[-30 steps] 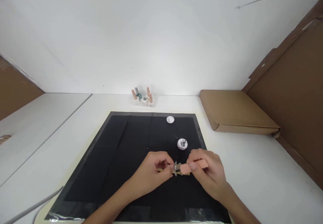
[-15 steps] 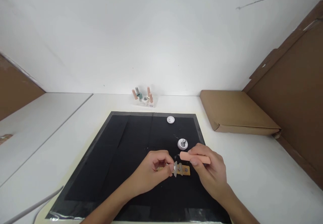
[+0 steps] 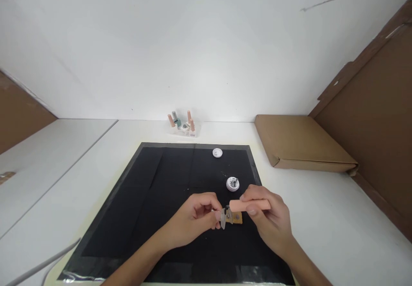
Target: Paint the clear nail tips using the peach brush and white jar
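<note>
My left hand [image 3: 204,215] is closed in a pinch on a small translucent piece, like a false nail [image 3: 223,218], held upright just left of a yellow strip [image 3: 238,218]. Another translucent piece [image 3: 229,216] stands on that strip. My right hand [image 3: 270,213] grips the peach handle of a nail polish brush [image 3: 249,205], its dark tip pointing left, close to the top of the translucent pieces. Whether the tip touches them I cannot tell. Beyond my hands sits a small white jar [image 3: 232,184] with silvery stuff in it.
All this is over a black mat [image 3: 154,217] on a white table. A white lid [image 3: 217,153] lies near its far edge. Several nail polish bottles [image 3: 192,127] stand in a clear tray at the wall. To the right is a flat cardboard box [image 3: 302,142].
My right hand has lowered the brush slightly, so its tip is closer to the translucent pieces. The piece in my left hand has shifted down a little.
</note>
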`<act>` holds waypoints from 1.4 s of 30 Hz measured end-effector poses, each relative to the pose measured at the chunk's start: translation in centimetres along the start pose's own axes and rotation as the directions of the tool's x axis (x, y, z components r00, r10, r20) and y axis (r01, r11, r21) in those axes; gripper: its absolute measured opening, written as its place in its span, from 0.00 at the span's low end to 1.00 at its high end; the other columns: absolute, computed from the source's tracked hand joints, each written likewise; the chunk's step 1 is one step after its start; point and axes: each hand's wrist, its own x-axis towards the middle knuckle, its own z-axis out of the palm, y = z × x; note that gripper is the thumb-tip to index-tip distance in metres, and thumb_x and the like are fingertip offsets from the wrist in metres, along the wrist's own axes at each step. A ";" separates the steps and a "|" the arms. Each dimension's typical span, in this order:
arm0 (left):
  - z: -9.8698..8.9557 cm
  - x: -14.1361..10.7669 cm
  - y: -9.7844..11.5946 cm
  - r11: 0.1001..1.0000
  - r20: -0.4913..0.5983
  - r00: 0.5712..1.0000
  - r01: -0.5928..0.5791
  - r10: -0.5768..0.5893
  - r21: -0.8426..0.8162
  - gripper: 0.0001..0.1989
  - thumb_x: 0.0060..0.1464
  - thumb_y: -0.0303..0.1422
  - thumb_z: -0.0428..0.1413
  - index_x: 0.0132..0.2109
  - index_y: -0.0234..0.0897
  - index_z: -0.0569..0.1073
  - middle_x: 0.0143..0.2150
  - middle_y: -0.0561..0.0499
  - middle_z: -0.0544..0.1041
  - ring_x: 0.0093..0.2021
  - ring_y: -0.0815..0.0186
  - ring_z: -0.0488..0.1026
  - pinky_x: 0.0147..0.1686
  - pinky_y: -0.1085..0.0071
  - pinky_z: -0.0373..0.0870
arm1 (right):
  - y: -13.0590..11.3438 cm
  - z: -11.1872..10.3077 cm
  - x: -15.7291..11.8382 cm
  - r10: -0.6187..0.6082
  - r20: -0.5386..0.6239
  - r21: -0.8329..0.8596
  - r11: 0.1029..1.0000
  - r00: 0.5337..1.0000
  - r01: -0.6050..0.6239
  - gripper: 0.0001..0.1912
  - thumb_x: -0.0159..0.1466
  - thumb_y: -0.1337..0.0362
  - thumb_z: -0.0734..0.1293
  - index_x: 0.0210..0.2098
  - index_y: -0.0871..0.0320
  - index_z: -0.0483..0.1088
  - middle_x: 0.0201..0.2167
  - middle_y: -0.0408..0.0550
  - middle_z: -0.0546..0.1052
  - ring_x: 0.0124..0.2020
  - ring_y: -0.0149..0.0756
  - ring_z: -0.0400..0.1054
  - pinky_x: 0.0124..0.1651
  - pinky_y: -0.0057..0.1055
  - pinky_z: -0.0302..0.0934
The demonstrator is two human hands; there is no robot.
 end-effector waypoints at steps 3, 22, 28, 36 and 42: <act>0.0 -0.1 -0.1 1.000 -0.003 1.000 0.003 -0.003 -0.012 0.20 0.51 0.46 0.61 0.26 0.33 0.72 0.26 0.55 0.68 0.24 0.73 0.65 0.27 0.74 0.63 | 0.3 0.0 -0.2 0.012 -0.068 -0.022 1.000 0.998 -0.013 0.13 0.67 0.54 0.63 0.32 0.55 0.70 0.22 0.41 0.73 0.20 0.29 0.65 0.22 0.25 0.58; -0.7 0.5 -0.6 0.973 -0.229 0.959 0.121 -0.165 -0.194 0.18 0.44 0.44 0.67 0.31 0.32 0.77 0.28 0.49 0.82 0.25 0.68 0.76 0.30 0.72 0.72 | 2.7 -1.2 1.8 0.396 -0.071 -0.460 0.802 0.916 -0.382 0.13 0.65 0.56 0.62 0.28 0.55 0.69 0.22 0.43 0.79 0.21 0.33 0.67 0.25 0.28 0.57; -0.8 0.6 -0.6 0.982 -0.255 0.957 0.100 -0.139 -0.159 0.18 0.46 0.45 0.66 0.31 0.32 0.76 0.23 0.52 0.79 0.22 0.70 0.74 0.27 0.74 0.71 | 3.0 -1.2 2.2 0.453 -0.020 -0.518 0.758 0.891 -0.396 0.14 0.65 0.56 0.61 0.27 0.55 0.71 0.23 0.45 0.79 0.24 0.37 0.71 0.27 0.30 0.59; -0.8 0.5 -0.4 0.981 -0.262 0.956 0.091 -0.134 -0.170 0.18 0.46 0.45 0.66 0.31 0.32 0.77 0.23 0.53 0.78 0.23 0.71 0.73 0.28 0.74 0.69 | 2.7 -1.4 2.1 0.491 0.031 -0.531 0.746 0.871 -0.401 0.14 0.63 0.58 0.63 0.27 0.54 0.77 0.24 0.45 0.80 0.26 0.39 0.72 0.29 0.31 0.60; -0.8 0.5 -0.4 0.978 -0.249 0.960 0.080 -0.128 -0.194 0.16 0.47 0.43 0.66 0.32 0.32 0.78 0.24 0.53 0.78 0.23 0.72 0.73 0.28 0.76 0.68 | 2.7 -1.4 2.1 0.528 -0.012 -0.532 0.716 0.849 -0.452 0.14 0.62 0.57 0.63 0.30 0.54 0.79 0.25 0.47 0.81 0.27 0.42 0.73 0.30 0.33 0.60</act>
